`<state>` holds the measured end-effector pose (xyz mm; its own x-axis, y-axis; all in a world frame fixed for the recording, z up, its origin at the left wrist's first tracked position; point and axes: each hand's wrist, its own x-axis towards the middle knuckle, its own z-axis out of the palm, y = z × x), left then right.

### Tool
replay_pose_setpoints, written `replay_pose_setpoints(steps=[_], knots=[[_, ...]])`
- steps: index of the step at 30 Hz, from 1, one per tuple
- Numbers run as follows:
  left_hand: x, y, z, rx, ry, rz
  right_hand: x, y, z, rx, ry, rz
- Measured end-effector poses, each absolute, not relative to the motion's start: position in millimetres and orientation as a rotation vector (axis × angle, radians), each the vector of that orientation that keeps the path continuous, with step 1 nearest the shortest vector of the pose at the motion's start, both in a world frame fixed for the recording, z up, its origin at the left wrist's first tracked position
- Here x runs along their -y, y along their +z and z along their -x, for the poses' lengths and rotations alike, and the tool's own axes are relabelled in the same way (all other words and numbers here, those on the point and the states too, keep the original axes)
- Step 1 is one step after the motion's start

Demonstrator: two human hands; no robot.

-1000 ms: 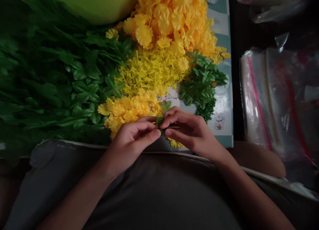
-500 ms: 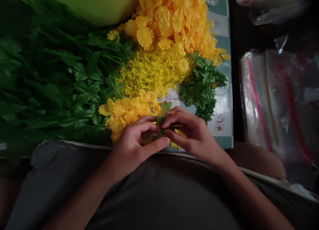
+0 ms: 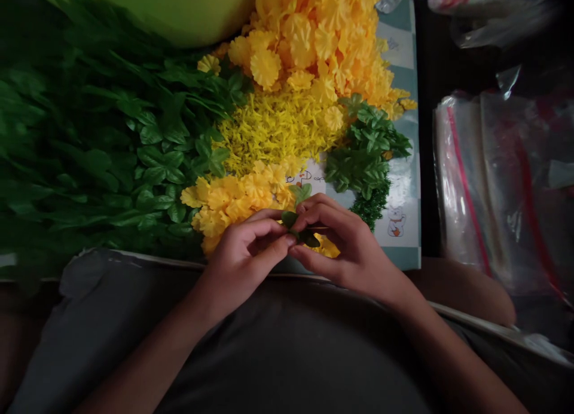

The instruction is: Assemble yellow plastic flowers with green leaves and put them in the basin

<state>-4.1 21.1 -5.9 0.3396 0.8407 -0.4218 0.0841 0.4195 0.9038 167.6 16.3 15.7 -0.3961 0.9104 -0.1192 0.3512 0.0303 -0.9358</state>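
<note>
My left hand (image 3: 244, 258) and my right hand (image 3: 345, 244) meet at the near edge of the work surface, fingertips pinched together on a small green leaf piece (image 3: 299, 230) with a thin stem. A yellow fabric flower (image 3: 326, 248) shows under the right hand's fingers. Just beyond the hands lies a small heap of orange-yellow flowers (image 3: 233, 202). Behind it are a pile of thin yellow stamens (image 3: 273, 130) and a big heap of orange flowers (image 3: 323, 37).
Green plastic leaf sprays (image 3: 89, 151) cover the left side. A clump of small green leaf pieces (image 3: 363, 154) lies right of centre on a chequered mat (image 3: 401, 223). Clear zip bags (image 3: 497, 181) sit at the right. A lime-green object (image 3: 170, 8) is at the top.
The left thumb has slid back up against the fingertips. Both hands keep pinching the leaf piece and have turned it slightly; more of the yellow flower shows under the right hand.
</note>
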Motion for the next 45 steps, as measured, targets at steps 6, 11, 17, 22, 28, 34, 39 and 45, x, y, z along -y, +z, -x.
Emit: replay_pose_setpoints(steps=[6, 11, 17, 22, 28, 34, 39, 45], knots=[[-22.3, -3.1, 1.5, -1.07, 0.637, -0.967, -14.6, 18.3, -165.7, 1.901, 1.198, 1.326], [-22.6, -1.2, -0.8, -1.102, 0.626, -0.941, -13.5, 21.6, -163.3, 1.925, 1.099, 1.318], [-23.2, -2.6, -0.3, -1.092, 0.622, -0.916, -12.3, 27.6, -164.9, 1.829, 1.083, 1.325], [-23.8, -2.2, -0.1, -1.06, 0.63, -0.913, -10.6, 31.7, -165.7, 1.812, 1.051, 1.292], [-24.2, -4.1, 0.1, -1.088, 0.568, -0.941, -7.3, 51.8, -167.9, 1.568, 1.017, 1.33], [-24.6, -5.9, 3.0, -1.183, 0.567, -0.926, -20.5, 57.5, -190.5, 1.107, 0.922, 1.412], [-25.8, -5.7, 4.9, -1.208, 0.602, -0.764, -34.2, 20.0, -201.6, 1.069, 1.595, 1.629], [-26.9, -6.4, 7.6, -1.146, 0.661, -0.571, -40.5, 10.2, -216.6, 1.64, 1.07, 1.963]])
